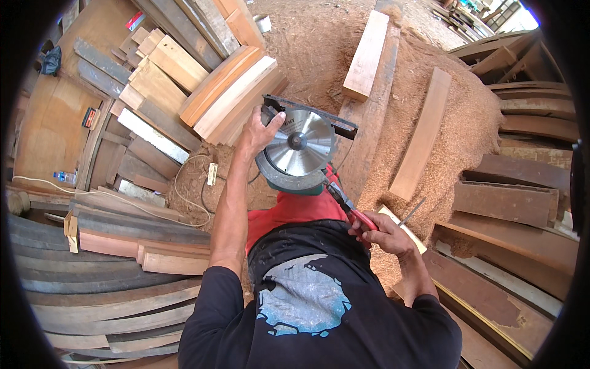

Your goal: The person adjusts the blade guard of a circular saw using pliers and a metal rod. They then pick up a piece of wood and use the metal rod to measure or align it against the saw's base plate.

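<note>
A circular saw (267, 163) rests upturned at my lap, its round steel blade (313, 138) facing up and its dark base plate (345, 127) on the far side. My left hand (263, 130) is closed on the saw's left edge, the thumb near the blade's rim. In my right hand (388, 234) is a pair of pliers with red handles (362, 219). Their jaws point toward the saw's lower right edge; whether they touch it I cannot tell. A thin metal rod (412, 211) sticks out beside my right hand, and its other end is hidden.
Sawdust (473, 111) covers the ground ahead and right. A pale beam (367, 55) and a brown plank (422, 132) lie there. Timber stacks (110, 246) stand left, with more boards (504, 203) at right. A cord with a pale block (212, 174) lies left of the saw.
</note>
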